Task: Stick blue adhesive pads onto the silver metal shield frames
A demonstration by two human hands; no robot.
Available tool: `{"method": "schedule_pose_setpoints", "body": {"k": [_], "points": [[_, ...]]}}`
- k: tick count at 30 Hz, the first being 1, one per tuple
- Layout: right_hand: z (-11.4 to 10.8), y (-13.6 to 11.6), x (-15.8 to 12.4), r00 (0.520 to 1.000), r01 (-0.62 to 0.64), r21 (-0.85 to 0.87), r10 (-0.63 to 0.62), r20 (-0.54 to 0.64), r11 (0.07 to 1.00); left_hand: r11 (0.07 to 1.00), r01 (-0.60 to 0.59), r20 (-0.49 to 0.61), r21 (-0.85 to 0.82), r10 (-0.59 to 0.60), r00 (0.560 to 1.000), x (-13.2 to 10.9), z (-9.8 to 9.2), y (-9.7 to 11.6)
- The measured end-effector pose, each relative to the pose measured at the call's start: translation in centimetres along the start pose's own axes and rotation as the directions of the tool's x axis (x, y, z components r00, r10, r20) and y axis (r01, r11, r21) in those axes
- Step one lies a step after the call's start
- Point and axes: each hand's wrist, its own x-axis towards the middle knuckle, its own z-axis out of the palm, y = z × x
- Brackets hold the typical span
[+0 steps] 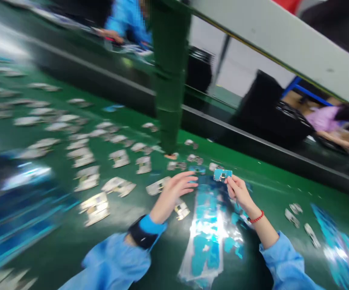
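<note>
Pinching small blue part (pixel 222 174) in our right hand (pixel 237 191); our left hand (pixel 176 189) open, fingers spread, hovering over green belt (pixel 62 241) near glossy blue-patterned sheet (pixel 209 237).

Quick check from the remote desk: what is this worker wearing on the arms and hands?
Both hands are bare, no gloves. The left hand comes out of a loose light-blue sleeve with a brighter blue cuff, and a black wrist strap wraps over that cuff. The right hand has a thin red bracelet at the wrist, with a matching light-blue sleeve further down the forearm. The picture is blurred, so no markings can be read.
</note>
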Motion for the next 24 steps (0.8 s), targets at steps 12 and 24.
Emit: {"method": "schedule_pose_setpoints", "body": {"k": [12, 24], "points": [[-17.8, 6.8, -6.4, 0.834, -0.051, 0.146, 0.123, -0.538, 0.988, 0.989, 0.134, -0.215, 0.059, -0.118, 0.969, 0.4, 1.3, 1.3], [-21.7, 5.6, 3.6, 0.802, -0.286, -0.073, 0.197, -0.564, 0.955, 0.987, 0.142, -0.266, 0.075, -0.117, 0.957, 0.7, 2.0, 1.5]]}}
